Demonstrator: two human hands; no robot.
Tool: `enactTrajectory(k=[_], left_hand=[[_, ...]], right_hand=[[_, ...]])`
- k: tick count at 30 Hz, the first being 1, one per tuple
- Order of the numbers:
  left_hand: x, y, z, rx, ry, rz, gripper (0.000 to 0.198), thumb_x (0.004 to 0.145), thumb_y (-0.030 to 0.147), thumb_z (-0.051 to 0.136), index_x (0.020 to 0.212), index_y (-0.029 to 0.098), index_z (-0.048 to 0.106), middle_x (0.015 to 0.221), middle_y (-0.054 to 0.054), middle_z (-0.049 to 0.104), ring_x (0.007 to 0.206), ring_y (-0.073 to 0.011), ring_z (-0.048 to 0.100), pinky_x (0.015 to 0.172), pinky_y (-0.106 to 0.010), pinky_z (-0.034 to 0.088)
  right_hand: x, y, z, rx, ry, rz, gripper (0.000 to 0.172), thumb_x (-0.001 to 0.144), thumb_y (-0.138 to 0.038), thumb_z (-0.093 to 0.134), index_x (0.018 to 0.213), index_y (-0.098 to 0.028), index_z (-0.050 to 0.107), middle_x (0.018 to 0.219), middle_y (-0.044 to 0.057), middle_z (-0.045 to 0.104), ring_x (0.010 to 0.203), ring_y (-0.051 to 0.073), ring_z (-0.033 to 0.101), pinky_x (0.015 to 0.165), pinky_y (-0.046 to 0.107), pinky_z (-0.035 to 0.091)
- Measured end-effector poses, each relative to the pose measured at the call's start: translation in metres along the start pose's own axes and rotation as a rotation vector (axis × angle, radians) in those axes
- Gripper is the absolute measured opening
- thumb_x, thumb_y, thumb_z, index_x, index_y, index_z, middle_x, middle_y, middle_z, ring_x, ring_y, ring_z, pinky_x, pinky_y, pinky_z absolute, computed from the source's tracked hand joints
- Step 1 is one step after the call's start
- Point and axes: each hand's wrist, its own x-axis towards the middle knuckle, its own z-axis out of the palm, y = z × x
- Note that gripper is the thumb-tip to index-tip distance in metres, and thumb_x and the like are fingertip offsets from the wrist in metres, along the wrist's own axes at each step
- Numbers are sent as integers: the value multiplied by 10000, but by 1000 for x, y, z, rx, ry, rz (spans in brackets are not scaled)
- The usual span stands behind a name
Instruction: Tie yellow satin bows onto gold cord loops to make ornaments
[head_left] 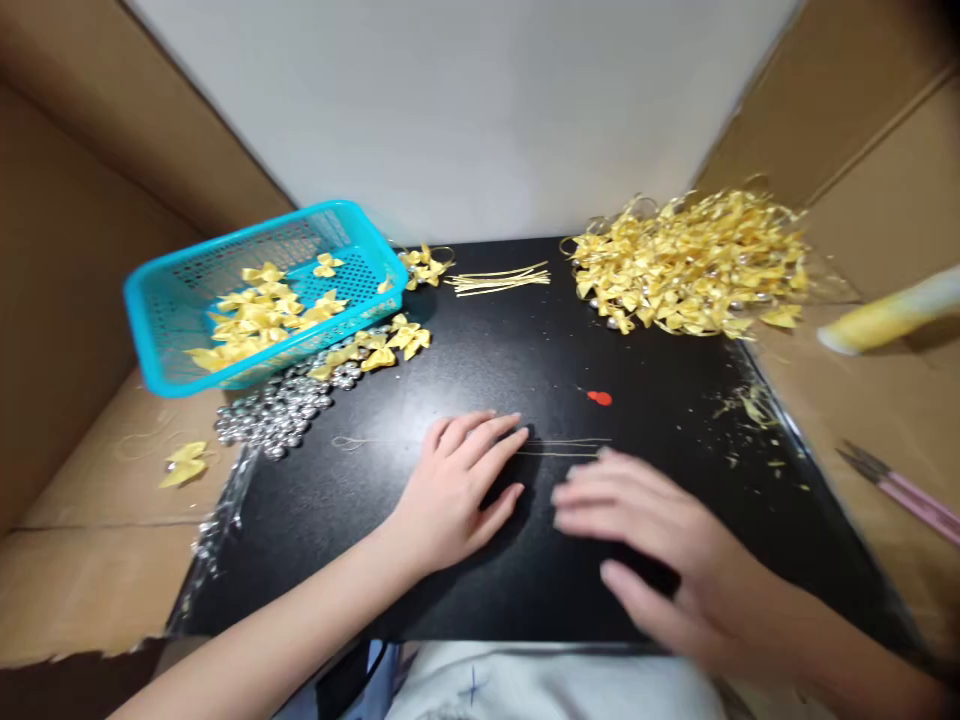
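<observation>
A thin pale cord (570, 442), folded double with a small loop at its left end, lies across the black board. My left hand (457, 490) rests flat over the middle of it, fingers stretched to the right. Just right of it, my right hand (652, 540) hovers near the cord's two loose ends, slightly blurred, with fingers apart and nothing visible in them. Beyond the right hand lies a small red needle threader (600, 398) with a short thin wire end.
A turquoise basket (270, 235) of yellow bows stands back left, silver beads (277, 405) beside it. Yellow cords (499, 280) lie at the back. A heap of yellow bow ornaments (690, 265) is back right; pink-handled scissors (915, 500) and a yellow-white roll (892, 315) lie right.
</observation>
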Motion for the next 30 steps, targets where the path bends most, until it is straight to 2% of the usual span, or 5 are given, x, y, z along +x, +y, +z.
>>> enactTrajectory(k=[3,6,8,22,30], left_hand=[[-46,-25,-13,164,-17,-271,530,929,379,485,1413,165,466,1419,-129,552,1278,-297,459,1053,-456,327],[-93,-51,-22,351,-6,-671,650,933,482,415,1474,123,387,1536,-191,382,1377,-385,337,1078,-559,293],[-114,-62,-25,395,-52,-788,633,943,495,362,1472,150,409,1591,-181,271,1419,-395,277,1111,-581,248],[-123,-64,-26,307,-56,-837,585,940,489,393,1497,313,364,1659,-38,10,1490,-403,99,1172,-630,73],[-127,-72,-26,386,-90,-825,581,932,528,379,1453,279,448,1643,-123,81,1479,-413,138,1146,-657,83]], right_hand=[[26,31,8,-259,17,-22,429,927,-202,514,1355,-211,510,1407,78,562,1325,268,478,1119,530,347],[25,47,15,-392,38,-38,426,941,-255,490,1359,-172,503,1425,88,549,1348,278,453,1110,524,337],[21,51,17,-437,59,-39,416,947,-274,478,1343,-155,518,1415,93,561,1347,285,450,1108,519,329],[3,36,14,-638,-121,-46,497,949,-295,442,1433,-179,447,1521,19,442,1345,310,431,1054,588,308],[-1,41,11,-594,-100,-6,498,946,-296,458,1432,-190,449,1484,26,493,1349,319,439,1057,610,327]])
